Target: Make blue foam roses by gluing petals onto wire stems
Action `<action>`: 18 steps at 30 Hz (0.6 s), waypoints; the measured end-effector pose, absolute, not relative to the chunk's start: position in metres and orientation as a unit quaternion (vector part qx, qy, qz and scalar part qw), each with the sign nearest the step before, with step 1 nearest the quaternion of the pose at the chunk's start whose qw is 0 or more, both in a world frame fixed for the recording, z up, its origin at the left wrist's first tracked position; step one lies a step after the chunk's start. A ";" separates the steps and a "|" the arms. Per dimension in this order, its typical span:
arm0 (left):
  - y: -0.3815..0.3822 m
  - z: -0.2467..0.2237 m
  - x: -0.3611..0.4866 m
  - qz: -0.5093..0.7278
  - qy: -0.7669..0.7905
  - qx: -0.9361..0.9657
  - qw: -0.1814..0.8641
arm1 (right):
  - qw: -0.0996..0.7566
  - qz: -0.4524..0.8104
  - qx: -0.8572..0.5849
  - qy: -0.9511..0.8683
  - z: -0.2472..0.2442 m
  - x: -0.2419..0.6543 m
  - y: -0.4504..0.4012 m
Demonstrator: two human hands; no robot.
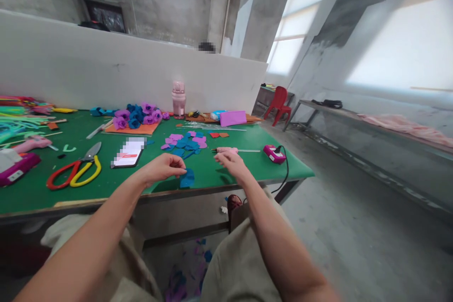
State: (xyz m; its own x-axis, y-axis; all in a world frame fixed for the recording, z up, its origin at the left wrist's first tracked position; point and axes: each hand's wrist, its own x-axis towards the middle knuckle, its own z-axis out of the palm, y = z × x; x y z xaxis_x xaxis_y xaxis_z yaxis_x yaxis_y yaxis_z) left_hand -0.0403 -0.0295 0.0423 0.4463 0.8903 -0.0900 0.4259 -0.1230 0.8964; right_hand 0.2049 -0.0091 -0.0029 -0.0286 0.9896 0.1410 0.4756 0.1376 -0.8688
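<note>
My left hand (164,168) is closed in a pinch at the front of the green table, holding a blue paper petal (187,178) by its upper edge. My right hand (230,164) hovers a little to the right, its fingers loosely apart and nothing visible in them. Just behind it is a pink glue gun (231,150), partly covered by the hand, with its nozzle to the left and a clear glue stick (249,151) out to the right. Beyond both hands lies a loose spread of blue and purple paper petals (186,141).
Scissors (85,165) with red and yellow handles and a phone (129,152) lie left. Paper flowers (136,117) rest on an orange sheet behind. A pink bottle (179,99) stands by the white partition (141,66). A corded purple box (274,154) sits near the right edge.
</note>
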 end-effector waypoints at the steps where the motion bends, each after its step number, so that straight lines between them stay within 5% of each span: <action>1: -0.030 0.043 -0.039 0.249 0.461 0.712 0.467 | 0.399 0.411 -0.499 -0.651 -0.005 0.193 -0.017; 10: -0.024 0.036 -0.028 0.276 0.458 0.724 0.436 | 0.423 0.582 -0.415 -0.556 -0.014 0.145 -0.028; 18: -0.026 0.029 -0.009 0.420 0.490 0.637 0.422 | 0.592 0.486 -0.469 -0.440 -0.009 0.157 -0.004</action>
